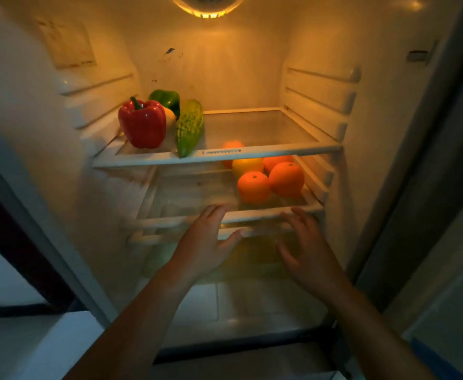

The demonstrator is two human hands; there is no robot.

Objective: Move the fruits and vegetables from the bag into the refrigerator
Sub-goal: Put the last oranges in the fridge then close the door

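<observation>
The person's left hand [207, 238] is spread wide and holds nothing. Its fingertips are at the front rim of the middle glass shelf [255, 213], but blur hides whether they touch it. The right hand [305, 248], near it on the right, is also spread and empty, its fingers toward the same rim. Between and below the hands a yellow-green blur [255, 250] shows in the lower compartment; what it is cannot be told.

Just beyond the right hand, on the right half of that shelf, a small round orange fruit [253, 186] touches a larger round orange fruit [286, 178]. A round yellow fruit [246, 165] and more orange ones lie farther back.

On the upper glass shelf [279, 149], far left, stands a glossy red bell pepper [142, 124] with a green bell pepper [166, 98] behind it. A bumpy green bitter gourd [190, 127] lies just to their right, its tip at the front rim.

The round fruits look firm, smooth and light, and likely to roll on glass, so each is best cupped from above in a whole hand. The peppers are probably hollow and slick, better held round the body than by the stem. The gourd looks stiff and is best gripped mid-length. The bag is not in view.
</observation>
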